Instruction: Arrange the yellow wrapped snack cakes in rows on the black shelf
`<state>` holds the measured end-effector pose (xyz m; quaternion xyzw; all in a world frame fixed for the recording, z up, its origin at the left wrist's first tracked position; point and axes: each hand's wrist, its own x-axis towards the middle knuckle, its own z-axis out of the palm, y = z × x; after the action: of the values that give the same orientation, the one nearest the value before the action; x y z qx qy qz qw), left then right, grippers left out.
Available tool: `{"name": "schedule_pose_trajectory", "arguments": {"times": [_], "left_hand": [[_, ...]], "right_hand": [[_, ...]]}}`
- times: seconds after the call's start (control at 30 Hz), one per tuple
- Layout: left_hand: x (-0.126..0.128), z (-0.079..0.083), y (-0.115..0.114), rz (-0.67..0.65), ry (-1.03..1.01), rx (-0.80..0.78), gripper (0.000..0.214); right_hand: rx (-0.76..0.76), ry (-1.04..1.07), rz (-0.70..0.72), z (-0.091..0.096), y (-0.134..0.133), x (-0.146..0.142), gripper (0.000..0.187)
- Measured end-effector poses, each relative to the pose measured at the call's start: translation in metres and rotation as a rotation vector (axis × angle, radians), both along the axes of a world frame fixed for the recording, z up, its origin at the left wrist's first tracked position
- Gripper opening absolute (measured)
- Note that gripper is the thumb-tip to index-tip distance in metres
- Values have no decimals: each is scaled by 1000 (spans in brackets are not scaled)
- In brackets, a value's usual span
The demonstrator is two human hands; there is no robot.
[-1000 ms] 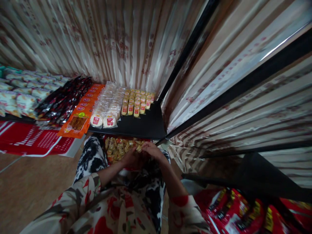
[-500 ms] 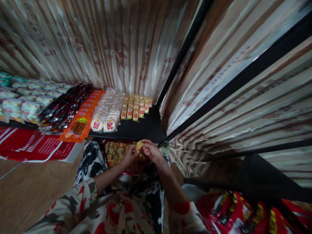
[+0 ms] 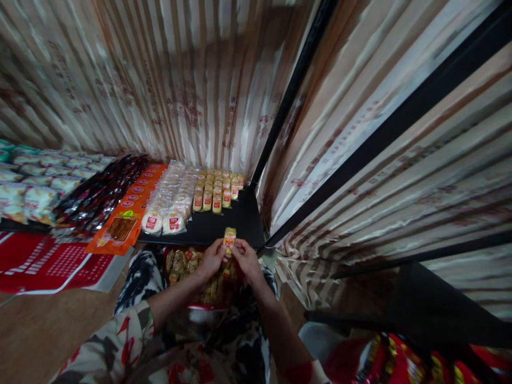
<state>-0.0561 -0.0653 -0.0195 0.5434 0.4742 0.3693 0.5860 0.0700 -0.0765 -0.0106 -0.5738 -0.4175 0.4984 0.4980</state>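
Observation:
Between my fingertips is a small yellow wrapped snack (image 3: 229, 238) with a red and white label turned up towards me. My left hand (image 3: 213, 259) pinches its left side and my right hand (image 3: 246, 260) its right side. Just below my hands, a red container (image 3: 214, 306) between my knees holds several more yellow wrapped snacks (image 3: 181, 264). Ahead on the black shelf (image 3: 240, 224), rows of the same kind of snack (image 3: 216, 201) stand with their labels facing me.
Left of the rows lie round white wrapped cakes (image 3: 173, 221), an orange packet (image 3: 122, 226), dark shiny packets (image 3: 104, 194) and white packets (image 3: 40, 200). A black frame post (image 3: 294, 85) rises at the shelf's right corner, before pleated curtains. Red bags (image 3: 400, 362) lie low right.
The snack has been turned upright so its label shows, and it sits a little higher against the shelf. My view has tilted slightly upward.

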Motion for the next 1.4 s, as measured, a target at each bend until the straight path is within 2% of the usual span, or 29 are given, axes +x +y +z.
{"name": "schedule_pose_trajectory", "arguments": {"times": [0.17,0.27,0.4,0.47,0.57,0.73,0.97,1.17,1.3,1.4], "left_hand": [[13,17,20,-32,34,-11,31],[22,29,34,-8,150,-11,33],[37,40,50,136,405,148,37],[45,43,57,151,443,238,37],[57,42,69,128,405,291,35],[69,36,93,144,349,271,37],[76,32,126,89,334,259,40],[75,28,139,134,358,216,40],[73,26,141,136,376,187,40],[73,21,143,151,364,188,40]], "right_hand": [[87,-197,-45,-4,15,8,31],[75,-297,-92,-1,28,13,29],[-34,-505,-190,3,54,22,30],[-67,-573,-203,5,69,26,31],[-75,-617,-188,5,93,31,32],[0,-657,-198,-1,130,36,33],[-3,-642,-243,-10,169,42,37],[-19,-689,-194,-10,185,36,33],[-41,-756,-212,-12,186,32,35],[-4,-808,-228,-14,184,30,35]]}}
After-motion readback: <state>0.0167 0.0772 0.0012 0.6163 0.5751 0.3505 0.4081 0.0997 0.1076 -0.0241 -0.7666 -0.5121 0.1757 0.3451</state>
